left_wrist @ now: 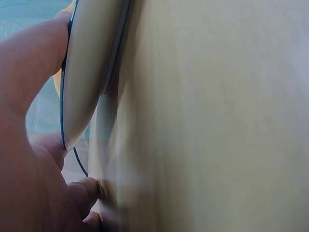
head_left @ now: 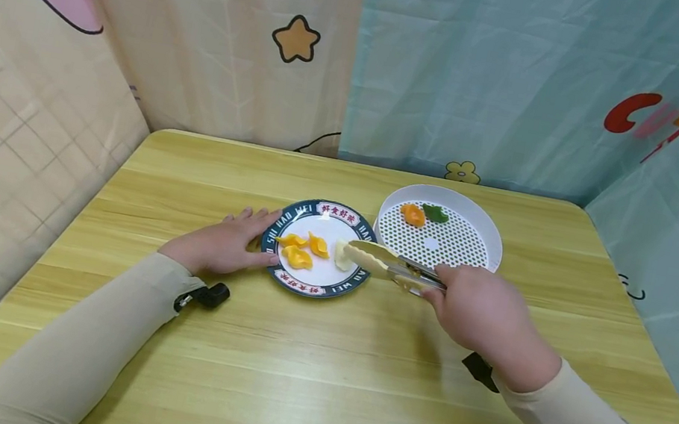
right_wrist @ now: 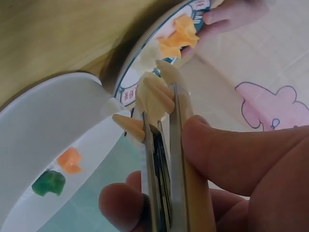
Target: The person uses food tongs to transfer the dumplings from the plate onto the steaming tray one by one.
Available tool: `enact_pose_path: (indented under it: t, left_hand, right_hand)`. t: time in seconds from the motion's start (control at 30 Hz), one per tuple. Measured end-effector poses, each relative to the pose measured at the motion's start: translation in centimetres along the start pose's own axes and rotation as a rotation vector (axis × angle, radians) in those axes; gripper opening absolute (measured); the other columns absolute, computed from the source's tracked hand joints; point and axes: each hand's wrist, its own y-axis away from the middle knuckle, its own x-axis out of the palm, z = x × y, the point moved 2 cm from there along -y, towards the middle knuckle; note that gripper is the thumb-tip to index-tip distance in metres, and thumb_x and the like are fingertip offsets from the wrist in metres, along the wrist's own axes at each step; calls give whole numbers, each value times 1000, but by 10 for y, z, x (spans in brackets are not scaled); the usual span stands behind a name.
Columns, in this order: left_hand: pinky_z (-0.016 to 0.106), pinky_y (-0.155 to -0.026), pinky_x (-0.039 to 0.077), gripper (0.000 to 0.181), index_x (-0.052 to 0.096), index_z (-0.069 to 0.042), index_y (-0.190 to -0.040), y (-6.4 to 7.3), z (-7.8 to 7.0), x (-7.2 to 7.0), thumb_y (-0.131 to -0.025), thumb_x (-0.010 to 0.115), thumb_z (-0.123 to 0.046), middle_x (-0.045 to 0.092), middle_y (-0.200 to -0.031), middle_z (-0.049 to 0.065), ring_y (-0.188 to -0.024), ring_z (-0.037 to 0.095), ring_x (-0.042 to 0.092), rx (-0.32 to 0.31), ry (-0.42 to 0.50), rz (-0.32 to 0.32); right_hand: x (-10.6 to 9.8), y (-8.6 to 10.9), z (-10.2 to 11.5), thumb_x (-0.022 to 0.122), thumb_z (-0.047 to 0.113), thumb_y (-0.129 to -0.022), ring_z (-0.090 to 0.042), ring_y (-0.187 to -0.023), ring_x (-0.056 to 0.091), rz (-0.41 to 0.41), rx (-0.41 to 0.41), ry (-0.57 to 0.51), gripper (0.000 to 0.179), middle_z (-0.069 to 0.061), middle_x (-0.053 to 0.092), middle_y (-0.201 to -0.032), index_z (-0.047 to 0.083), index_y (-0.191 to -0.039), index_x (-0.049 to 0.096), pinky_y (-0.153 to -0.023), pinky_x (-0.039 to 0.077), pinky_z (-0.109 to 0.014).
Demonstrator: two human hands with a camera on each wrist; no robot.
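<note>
My left hand (head_left: 230, 242) rests at the left edge of a round plate (head_left: 349, 291) with a dark patterned rim, fingers spread and thumb on the rim. In the left wrist view the raised plate edge (left_wrist: 89, 72) stands beside the thumb. Three yellow dumpling-like pieces (head_left: 297, 258) lie on the plate, with a white one (head_left: 343, 256) to their right. My right hand (head_left: 485, 313) grips metal tongs (head_left: 413, 274) with cream scalloped heads. The tong tips reach over the plate's right side, right at the white dumpling. In the right wrist view, the tong heads (right_wrist: 157, 92) partly overlap the plate.
A white perforated round tray (head_left: 491, 235) stands behind the tongs, close to the plate's right side. It holds an orange piece (head_left: 412, 214) and a green piece (head_left: 435, 214). The wooden table (head_left: 310, 381) ends at printed curtains (head_left: 221, 32) behind and at both sides.
</note>
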Motion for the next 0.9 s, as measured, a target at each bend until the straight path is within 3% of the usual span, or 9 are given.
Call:
enact_pose_path:
  t: [0.9]
  left_hand:
    - [65,-131,11,104,10,-30,-171,2,-4,-3,-92,53,-82,13,-178,12,-164,44,7,5,11,-3]
  right_hand:
    - [12,-23,6,71,38,-100,-22,-67,56,27,14,-1,26,-1,59,-72,13,-92,65,-59,48,-38]
